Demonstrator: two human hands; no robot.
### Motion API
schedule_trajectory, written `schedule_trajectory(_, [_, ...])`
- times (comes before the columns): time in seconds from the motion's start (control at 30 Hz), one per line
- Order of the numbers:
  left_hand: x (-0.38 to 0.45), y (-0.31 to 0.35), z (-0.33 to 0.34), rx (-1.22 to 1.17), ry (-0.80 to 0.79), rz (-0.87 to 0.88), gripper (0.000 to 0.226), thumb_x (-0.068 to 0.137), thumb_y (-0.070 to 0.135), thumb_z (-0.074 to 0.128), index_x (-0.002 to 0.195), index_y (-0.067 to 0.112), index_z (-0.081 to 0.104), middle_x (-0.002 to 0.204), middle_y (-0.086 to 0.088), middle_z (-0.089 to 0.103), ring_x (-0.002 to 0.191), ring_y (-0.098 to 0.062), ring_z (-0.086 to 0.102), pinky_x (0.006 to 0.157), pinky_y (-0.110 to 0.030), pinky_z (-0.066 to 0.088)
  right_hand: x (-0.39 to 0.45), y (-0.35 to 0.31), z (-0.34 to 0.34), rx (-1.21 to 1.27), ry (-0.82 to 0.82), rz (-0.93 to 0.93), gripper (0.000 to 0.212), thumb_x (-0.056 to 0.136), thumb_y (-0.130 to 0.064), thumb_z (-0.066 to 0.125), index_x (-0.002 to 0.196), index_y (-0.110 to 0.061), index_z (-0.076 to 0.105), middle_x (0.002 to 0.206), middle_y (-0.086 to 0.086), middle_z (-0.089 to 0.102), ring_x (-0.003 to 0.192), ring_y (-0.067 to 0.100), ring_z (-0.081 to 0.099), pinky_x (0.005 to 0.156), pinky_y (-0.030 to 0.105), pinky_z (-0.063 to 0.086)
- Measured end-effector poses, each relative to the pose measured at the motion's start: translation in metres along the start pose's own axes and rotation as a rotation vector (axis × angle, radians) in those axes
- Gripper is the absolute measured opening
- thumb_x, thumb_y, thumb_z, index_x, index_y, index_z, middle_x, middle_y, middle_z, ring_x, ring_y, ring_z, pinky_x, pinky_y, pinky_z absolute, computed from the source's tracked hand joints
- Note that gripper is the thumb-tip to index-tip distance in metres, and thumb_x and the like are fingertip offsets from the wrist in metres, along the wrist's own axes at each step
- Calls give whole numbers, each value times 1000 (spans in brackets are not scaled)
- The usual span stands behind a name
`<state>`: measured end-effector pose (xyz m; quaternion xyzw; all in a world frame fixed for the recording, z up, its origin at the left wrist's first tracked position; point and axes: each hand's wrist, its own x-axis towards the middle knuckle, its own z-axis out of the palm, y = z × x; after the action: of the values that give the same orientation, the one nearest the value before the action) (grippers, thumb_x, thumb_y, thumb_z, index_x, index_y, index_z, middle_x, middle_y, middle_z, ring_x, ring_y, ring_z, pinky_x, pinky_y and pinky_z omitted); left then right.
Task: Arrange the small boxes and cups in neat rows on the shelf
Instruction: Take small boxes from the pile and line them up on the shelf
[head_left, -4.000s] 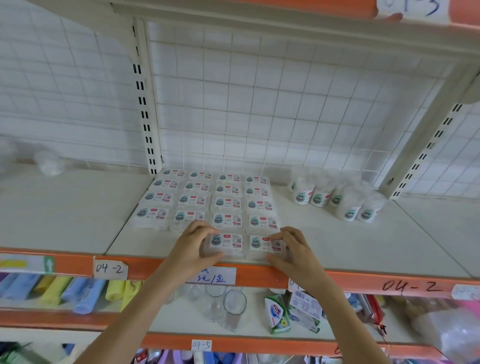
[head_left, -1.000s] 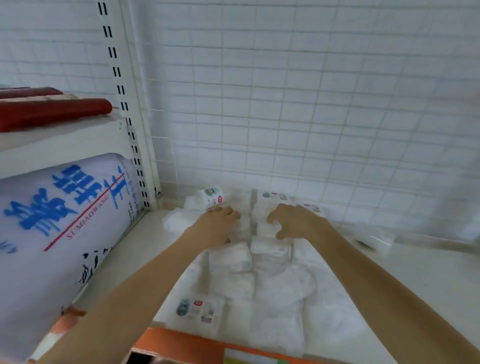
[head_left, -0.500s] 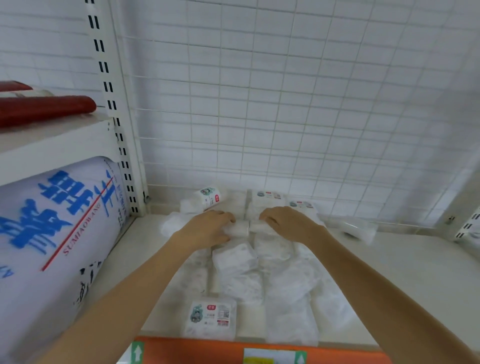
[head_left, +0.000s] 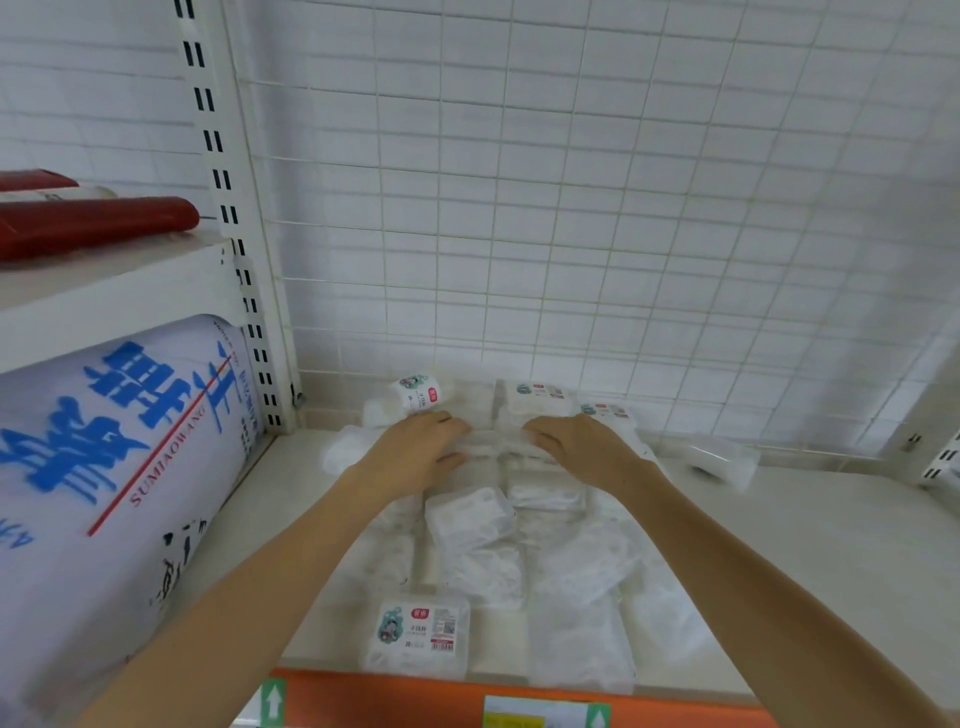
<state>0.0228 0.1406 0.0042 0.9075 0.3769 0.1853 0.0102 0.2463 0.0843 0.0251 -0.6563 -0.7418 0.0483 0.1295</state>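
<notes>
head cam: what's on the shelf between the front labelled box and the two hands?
In the head view, several overexposed white boxes lie between the labelled box and the left hand and right hand; no bare stretch.

Your left hand (head_left: 415, 453) and right hand (head_left: 582, 451): gone from the front-edge boxes to the small boxes (head_left: 501, 447) near the wire grid (head_left: 519, 208), now slightly farther apart.

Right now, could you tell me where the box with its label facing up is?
The label-up box sits at the shelf's front edge, left of centre, between the two forearms.
</notes>
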Motion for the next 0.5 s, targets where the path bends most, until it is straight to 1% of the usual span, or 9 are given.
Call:
schedule_trajectory(0.07, [-1, 2, -7, -53, 42, -15, 37, 92, 33, 51, 126, 18, 50, 122, -1, 55, 114, -19, 50, 88, -31, 43, -2, 2, -3, 100, 38, 1, 32, 99, -31, 35, 117, -20, 59, 107, 7, 67, 91, 25, 62, 77, 32, 50])
schedule_trajectory(0.13, [-3, 1, -16, -213, 101, -56, 38, 91, 33, 53, 126, 18, 51, 121, 0, 58, 113, -17, 52, 89, -29, 43, -3, 0, -12, 230, 121, -18, 31, 99, -28, 38, 119, -20, 60, 109, 1, 65, 94, 19, 61, 77, 25, 46])
schedule_trajectory(0.17, [-5, 2, -21, -329, 135, -89, 35, 91, 31, 54, 124, 19, 52, 118, -1, 60, 111, -15, 54, 87, -24, 43, -2, 0, -18, 297, 156, -16, 30, 98, -27, 40, 118, -19, 60, 110, 0, 65, 95, 17, 60, 77, 24, 45])
schedule_trajectory(0.23, [-8, 3, -33, -566, 158, -167, 27, 93, 25, 52, 119, 19, 55, 109, -3, 62, 100, -13, 58, 73, -10, 41, -2, -2, -30, 430, 149, 16, 27, 98, -27, 40, 113, -19, 62, 109, -1, 64, 95, 16, 60, 78, 27, 46])
schedule_trajectory(0.27, [-10, 6, -37, -679, 138, -207, 24, 94, 23, 49, 117, 20, 56, 104, -2, 63, 94, -9, 58, 67, -6, 40, -2, -2, -33, 490, 102, 38, 25, 98, -27, 41, 109, -22, 63, 108, -1, 65, 94, 16, 61, 80, 29, 46])
schedule_trajectory(0.33, [-17, 11, -39, -854, 59, -261, 18, 95, 21, 46, 110, 23, 57, 98, 8, 61, 85, -1, 56, 63, -5, 40, -3, -1, -33, 563, -30, 97, 20, 97, -26, 42, 96, -25, 63, 105, -1, 64, 91, 18, 60, 78, 29, 47])
schedule_trajectory(0.37, [-20, 13, -37, -877, 9, -270, 16, 96, 21, 46, 105, 26, 58, 95, 12, 60, 82, -1, 56, 61, -6, 40, -5, -1, -30, 545, -86, 118, 21, 97, -24, 42, 90, -26, 62, 99, -1, 64, 86, 19, 59, 71, 26, 47])
schedule_trajectory(0.43, [-25, 15, -27, -857, -79, -266, 14, 96, 22, 45, 97, 28, 58, 89, 13, 60, 76, 0, 55, 59, -8, 39, -6, -1, -21, 468, -127, 122, 27, 97, -21, 40, 81, -27, 61, 88, -1, 60, 77, 18, 53, 58, 20, 40])
schedule_trajectory(0.5, [-29, 15, -15, -853, -116, -280, 14, 96, 22, 45, 94, 26, 58, 88, 11, 60, 72, 5, 55, 59, -9, 38, -6, -2, -14, 433, -79, 123, 29, 97, -19, 37, 82, -22, 62, 82, -5, 57, 71, 13, 51, 56, 19, 35])
